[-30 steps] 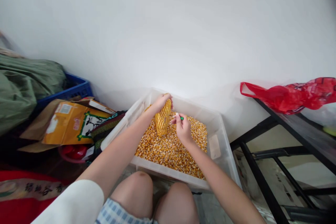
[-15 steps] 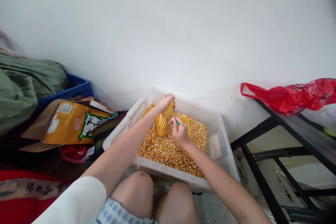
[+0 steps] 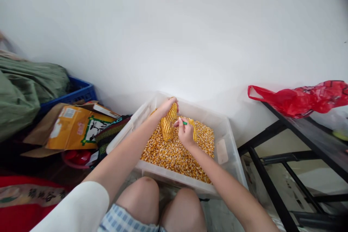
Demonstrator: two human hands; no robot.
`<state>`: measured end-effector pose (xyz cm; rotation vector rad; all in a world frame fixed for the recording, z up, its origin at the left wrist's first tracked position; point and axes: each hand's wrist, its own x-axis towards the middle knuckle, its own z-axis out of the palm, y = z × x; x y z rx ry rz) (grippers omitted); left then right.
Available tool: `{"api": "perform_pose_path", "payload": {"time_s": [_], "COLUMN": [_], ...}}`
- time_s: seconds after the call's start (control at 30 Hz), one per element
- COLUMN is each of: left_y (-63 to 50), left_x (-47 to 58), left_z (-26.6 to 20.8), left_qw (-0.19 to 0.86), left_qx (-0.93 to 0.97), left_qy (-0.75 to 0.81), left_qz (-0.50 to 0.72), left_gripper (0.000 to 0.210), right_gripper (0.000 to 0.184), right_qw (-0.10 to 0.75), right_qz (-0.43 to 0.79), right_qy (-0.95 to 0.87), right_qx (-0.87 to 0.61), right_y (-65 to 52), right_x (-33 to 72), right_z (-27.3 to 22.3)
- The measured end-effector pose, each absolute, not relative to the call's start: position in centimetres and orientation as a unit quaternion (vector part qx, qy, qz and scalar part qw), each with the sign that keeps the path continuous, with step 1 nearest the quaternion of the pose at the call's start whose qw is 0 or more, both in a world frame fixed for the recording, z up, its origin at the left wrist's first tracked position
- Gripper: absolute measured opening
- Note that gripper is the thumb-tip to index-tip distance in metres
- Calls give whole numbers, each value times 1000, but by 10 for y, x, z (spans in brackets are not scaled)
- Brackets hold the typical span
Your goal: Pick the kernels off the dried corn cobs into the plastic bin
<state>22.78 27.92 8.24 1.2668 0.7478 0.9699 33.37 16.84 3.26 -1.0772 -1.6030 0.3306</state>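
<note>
My left hand (image 3: 166, 106) is closed around the upper part of a yellow corn cob (image 3: 172, 113), which leans over the kernels. Against its lower end rests a second corn cob (image 3: 166, 132). My right hand (image 3: 186, 134) pinches a small green-handled tool (image 3: 185, 123), close to the right side of the held cob; the tool's tip is too small to make out. Partly hidden behind that hand lies another corn cob (image 3: 194, 129). Loose corn kernels (image 3: 174, 157) spread beneath both hands in a translucent plastic bin (image 3: 234, 145).
At left are a torn orange carton (image 3: 65, 127), a blue crate (image 3: 85, 92) with green cloth (image 3: 32, 79), and a red bag (image 3: 27, 206). A black metal frame (image 3: 268, 177) stands close on the right, topped by a red plastic bag (image 3: 299, 99). A white wall rises behind the bin.
My left hand and the held cob have shifted slightly left, with the cob tilted a little differently. My right hand stays beside it, gripping the green-handled tool.
</note>
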Motion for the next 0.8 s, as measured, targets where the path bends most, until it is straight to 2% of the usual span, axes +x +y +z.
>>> {"api": "perform_pose_path", "payload": {"time_s": [0.3,0.47,0.63,0.8], "left_y": [280,273,263,271], "left_x": [230,236,248,237], "left_z": [78,80,85,86], "left_qw": [601,555,479,556], "left_qx": [596,653,716,655], "left_qy": [328,316,305,323], "left_qz": [419,406,407,396], "left_gripper": [28,31,24,30], "right_gripper": [32,37,42,39], "right_qw": [550,590,577,594], "right_qz": [174,274,361,368], "right_qy": [-681,-603,-543,-538], "right_qx": [-450,-462,-492,-471], "right_y": [166,176,182,176], "right_x": [339,347,359,355], "right_z": [36,38,38,44]}}
